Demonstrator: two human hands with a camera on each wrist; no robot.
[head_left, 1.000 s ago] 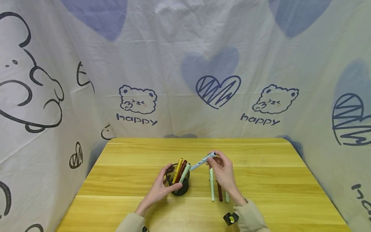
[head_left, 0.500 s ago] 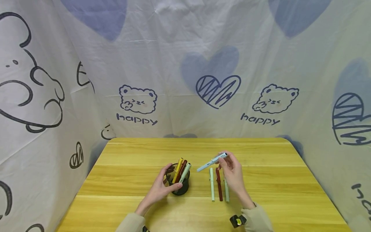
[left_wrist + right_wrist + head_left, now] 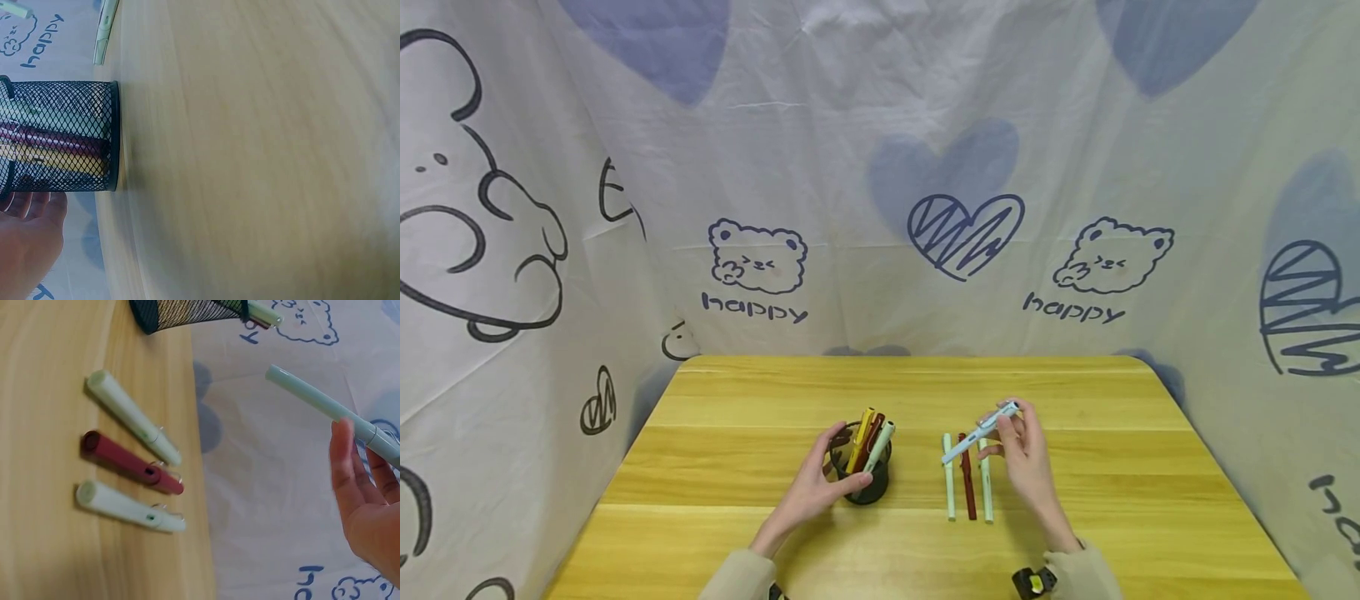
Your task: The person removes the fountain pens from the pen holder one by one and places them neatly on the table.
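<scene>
My left hand (image 3: 815, 482) grips a black mesh pen holder (image 3: 62, 178), fingers round its far side and thumb at the front. Inside stand a yellow pen (image 3: 861, 440), a dark red pen (image 3: 874, 433) and a pale green pen (image 3: 880, 447), leaning together. Over the table, my right hand (image 3: 1024, 443) pinches a light blue pen (image 3: 973, 437) near its upper end, tilted with the lower end toward the left. Below it lie a pale green pen (image 3: 128, 412), a dark red pen (image 3: 125, 459) and another pale green pen (image 3: 125, 505) side by side.
The yellow wooden table (image 3: 737, 450) has its back edge against a white printed curtain (image 3: 850, 167), which also hangs along both sides. A strap with a small dark device (image 3: 1033, 582) sits at the right wrist.
My right hand has carried the light blue pen rightward, away from the pen holder to over the row of lying pens. The left hand and pen holder have stayed put.
</scene>
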